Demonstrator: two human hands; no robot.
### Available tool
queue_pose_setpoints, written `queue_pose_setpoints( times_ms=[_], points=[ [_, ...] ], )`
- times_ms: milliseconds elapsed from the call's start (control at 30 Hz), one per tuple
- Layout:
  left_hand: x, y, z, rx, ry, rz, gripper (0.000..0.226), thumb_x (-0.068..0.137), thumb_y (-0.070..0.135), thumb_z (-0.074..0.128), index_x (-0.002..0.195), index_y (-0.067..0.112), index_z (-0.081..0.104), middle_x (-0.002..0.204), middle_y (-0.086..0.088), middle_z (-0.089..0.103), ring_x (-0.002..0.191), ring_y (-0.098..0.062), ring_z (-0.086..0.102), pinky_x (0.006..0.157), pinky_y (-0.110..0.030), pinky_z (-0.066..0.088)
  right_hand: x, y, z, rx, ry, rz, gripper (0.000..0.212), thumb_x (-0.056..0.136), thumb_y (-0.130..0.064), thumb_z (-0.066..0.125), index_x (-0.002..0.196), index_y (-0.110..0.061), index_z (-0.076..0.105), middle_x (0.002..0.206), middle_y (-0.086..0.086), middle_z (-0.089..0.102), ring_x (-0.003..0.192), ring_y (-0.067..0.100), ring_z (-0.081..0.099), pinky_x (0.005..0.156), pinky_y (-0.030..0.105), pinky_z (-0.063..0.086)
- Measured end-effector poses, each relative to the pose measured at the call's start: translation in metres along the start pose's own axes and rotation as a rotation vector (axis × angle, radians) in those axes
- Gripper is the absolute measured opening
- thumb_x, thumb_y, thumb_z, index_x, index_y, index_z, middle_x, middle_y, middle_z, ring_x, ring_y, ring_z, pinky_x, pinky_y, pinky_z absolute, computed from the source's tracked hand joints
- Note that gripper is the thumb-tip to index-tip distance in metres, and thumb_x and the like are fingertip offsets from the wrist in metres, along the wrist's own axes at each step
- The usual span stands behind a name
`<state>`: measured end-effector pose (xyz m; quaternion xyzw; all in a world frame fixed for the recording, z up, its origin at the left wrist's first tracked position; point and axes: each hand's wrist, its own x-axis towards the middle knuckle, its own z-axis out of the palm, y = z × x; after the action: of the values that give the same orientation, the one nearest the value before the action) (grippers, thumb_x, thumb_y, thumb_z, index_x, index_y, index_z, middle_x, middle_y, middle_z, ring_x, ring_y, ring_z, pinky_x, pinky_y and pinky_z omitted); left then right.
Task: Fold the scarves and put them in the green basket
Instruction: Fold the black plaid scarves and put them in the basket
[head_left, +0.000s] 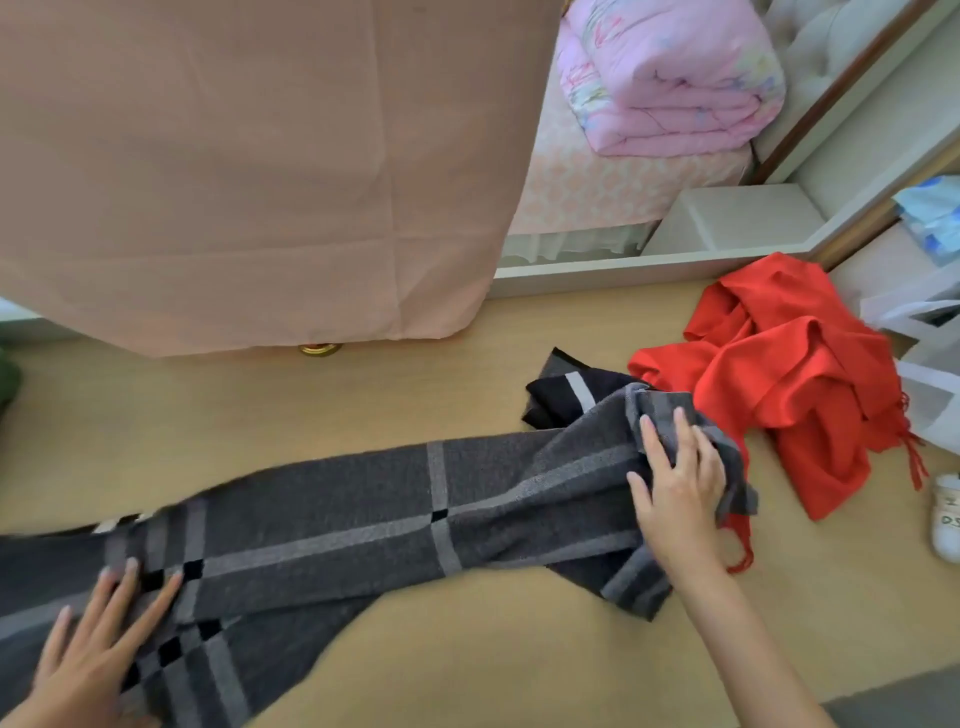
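The grey scarf (363, 499) lies stretched along the floor's near edge. The left hand (98, 639) presses it flat, open-palmed. The right hand (675, 483) sits on the bunched end, grip unclear. I'd smooth that bunch before folding.

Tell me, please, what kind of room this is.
Most likely a bedroom. A bed carries a folded pink quilt, with a padded headboard behind it. A grey scarf and a red scarf lie on the floor.

- Spread scarf (363, 509) lies across the floor (467, 649).
- Bunched scarf (779, 384) lies right of it, touching its right end.
- Quilt (670, 78) sits on the bed (597, 192) behind.
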<state>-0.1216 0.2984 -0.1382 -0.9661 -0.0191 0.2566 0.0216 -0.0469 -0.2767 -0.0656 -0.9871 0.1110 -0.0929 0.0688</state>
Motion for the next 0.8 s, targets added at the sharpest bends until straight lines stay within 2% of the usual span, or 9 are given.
queue_pose_setpoints(
  times_ms=[67,100,167,233,333,400,500,667,800],
  points=[
    [-0.002,0.047,-0.024,-0.077,-0.009,0.040,0.116,0.070,0.069,0.064,0.144,0.032,-0.018,0.153,0.010,-0.021,0.139,-0.009,-0.024,0.116,-0.040,0.000,-0.017,-0.032,0.008,0.059,-0.031,-0.131,0.054,0.084,-0.028,0.051,0.136,-0.011,0.051,0.148,0.020,0.033,0.128,0.039,0.033,0.104,0.053,0.029],
    [-0.003,0.073,-0.030,-0.133,0.025,0.082,0.109,0.072,0.080,0.048,0.144,0.032,-0.019,0.154,0.011,-0.021,0.141,-0.011,-0.020,0.116,-0.042,0.004,-0.027,-0.048,0.013,0.080,-0.059,-0.191,0.053,0.087,-0.033,0.046,0.136,-0.013,0.050,0.149,0.017,0.032,0.130,0.037,0.032,0.105,0.051,0.027],
    [-0.003,0.116,-0.022,-0.199,0.147,0.138,0.083,0.081,0.081,0.017,0.150,0.039,-0.003,0.161,0.006,0.002,0.146,-0.013,-0.003,0.112,-0.048,0.019,-0.045,-0.079,0.026,0.091,-0.154,-0.288,0.054,0.089,-0.041,0.040,0.137,-0.017,0.049,0.151,0.013,0.031,0.134,0.033,0.030,0.108,0.047,0.025],
    [-0.006,0.147,-0.013,-0.251,0.098,0.157,0.069,0.091,0.070,0.009,0.152,0.038,0.008,0.160,0.001,0.012,0.147,-0.017,0.000,0.111,-0.048,0.016,-0.061,-0.100,0.041,0.076,-0.289,-0.336,0.060,0.090,-0.050,0.036,0.141,-0.019,0.043,0.153,0.010,0.028,0.136,0.028,0.029,0.112,0.042,0.027],
    [-0.014,0.163,-0.011,-0.250,0.123,0.118,0.073,0.092,0.068,0.009,0.153,0.028,0.012,0.161,-0.005,0.007,0.148,-0.023,0.000,0.114,-0.049,-0.002,-0.071,-0.109,0.058,-0.014,-0.493,-0.286,0.078,0.088,-0.068,0.025,0.149,-0.018,0.029,0.156,0.007,0.021,0.140,0.027,0.023,0.115,0.041,0.012],
    [-0.018,0.155,-0.006,-0.256,0.154,0.079,0.082,0.088,0.074,0.012,0.153,0.024,0.012,0.160,-0.012,0.012,0.147,-0.028,0.004,0.115,-0.050,-0.007,-0.070,-0.102,0.062,-0.026,-0.550,-0.244,0.091,0.085,-0.079,0.017,0.152,-0.018,0.019,0.158,0.007,0.014,0.143,0.024,0.011,0.114,0.038,0.000],
    [-0.029,0.130,0.003,-0.248,0.176,0.101,0.093,0.082,0.081,0.016,0.153,0.021,0.013,0.159,-0.015,0.013,0.147,-0.031,0.005,0.116,-0.049,-0.008,-0.061,-0.088,0.057,-0.014,-0.548,-0.261,0.104,0.070,-0.090,-0.003,0.151,-0.024,-0.006,0.158,-0.003,-0.012,0.146,0.016,-0.014,0.114,0.030,-0.015],
    [-0.051,0.081,0.021,-0.256,0.089,0.117,0.107,0.072,0.089,0.023,0.154,0.022,0.010,0.160,-0.014,0.009,0.148,-0.027,0.002,0.117,-0.043,-0.005,-0.050,-0.079,0.043,-0.080,-0.557,-0.204,0.112,0.062,-0.085,-0.023,0.153,-0.024,0.004,0.159,-0.004,-0.006,0.147,0.013,-0.004,0.117,0.029,-0.006],
    [-0.068,0.046,0.028,-0.241,-0.028,0.157,0.120,0.058,0.096,0.033,0.152,0.024,0.016,0.161,-0.009,0.006,0.148,-0.022,0.000,0.117,-0.038,-0.005,-0.047,-0.085,0.047,-0.101,-0.528,-0.207,0.109,0.062,-0.079,-0.031,0.152,-0.026,-0.001,0.157,-0.004,-0.010,0.148,0.018,0.001,0.118,0.037,0.003]
  ],
)
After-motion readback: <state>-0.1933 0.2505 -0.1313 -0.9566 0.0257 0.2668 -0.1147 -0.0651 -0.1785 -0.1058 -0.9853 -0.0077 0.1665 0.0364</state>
